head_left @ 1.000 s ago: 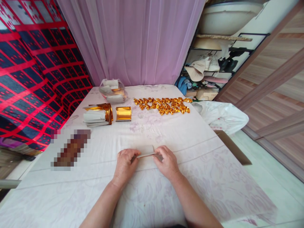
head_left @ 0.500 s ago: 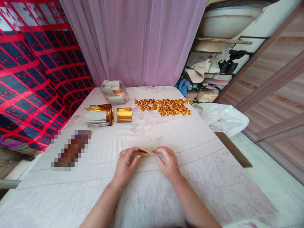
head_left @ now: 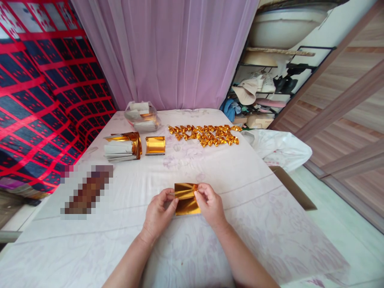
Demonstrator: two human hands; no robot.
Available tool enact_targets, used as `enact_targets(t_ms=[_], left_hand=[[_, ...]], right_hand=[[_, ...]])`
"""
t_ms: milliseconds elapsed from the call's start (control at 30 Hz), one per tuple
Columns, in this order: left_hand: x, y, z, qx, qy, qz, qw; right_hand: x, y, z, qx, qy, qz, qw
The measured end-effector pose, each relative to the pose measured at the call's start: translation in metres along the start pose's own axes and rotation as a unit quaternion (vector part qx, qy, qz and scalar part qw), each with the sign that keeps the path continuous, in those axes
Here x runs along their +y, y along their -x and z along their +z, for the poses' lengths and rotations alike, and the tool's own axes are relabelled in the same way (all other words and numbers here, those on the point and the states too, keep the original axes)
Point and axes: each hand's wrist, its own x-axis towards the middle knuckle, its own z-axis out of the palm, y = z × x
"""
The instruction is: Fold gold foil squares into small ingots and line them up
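Head view: gold sheet (head_left: 187, 205) between left hand (head_left: 159, 209) and right hand (head_left: 211, 205).

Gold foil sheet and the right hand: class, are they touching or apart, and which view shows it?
Touching. The head view shows the right hand pinching the gold foil sheet by its right edge, with creases converging at the fingers.

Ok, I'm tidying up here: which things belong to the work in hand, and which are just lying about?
In the work, it seems:
gold sheet, pinched by left hand and right hand
loose sheet stack
small gold pile
folded gold pieces
clear bag of sheets

Just lying about, it seems:
white plastic bag
beige cap
white basin

Pixelated item: cannot tell.
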Motion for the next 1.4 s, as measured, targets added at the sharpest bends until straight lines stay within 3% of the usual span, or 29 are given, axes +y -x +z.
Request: enact_targets(t_ms=[167,367,633,800,933,1100,1233,1400], left_hand=[[0.0,-0.002,-0.003,0.012,-0.145,0.045,0.988],[-0.001,-0.001,-0.003,0.036,-0.207,0.065,0.975],[0.006,0.0,-0.011,-0.005,-0.284,0.191,0.94],[0.003,0.0,-0.011,-0.066,-0.305,0.179,0.933],[0.001,0.001,-0.009,-0.077,-0.311,0.17,0.932],[0.003,0.002,-0.008,-0.074,-0.316,0.164,0.932],[0.005,0.002,-0.008,-0.076,-0.315,0.159,0.933],[0.005,0.002,-0.01,-0.08,-0.32,0.16,0.93]], right_hand=[[0.009,-0.002,0.004,-0.025,0.102,-0.016,0.994],[0.008,-0.004,0.006,-0.073,0.183,0.002,0.98],[0.003,-0.011,0.006,-0.107,0.221,0.016,0.969],[0.003,-0.02,0.004,-0.124,0.234,-0.005,0.964],[0.006,-0.023,0.004,-0.129,0.247,-0.018,0.96],[0.012,-0.019,0.0,-0.09,0.218,-0.038,0.971],[0.014,-0.015,-0.009,-0.112,0.183,-0.111,0.97],[0.012,-0.014,-0.016,-0.159,0.206,-0.184,0.948]])
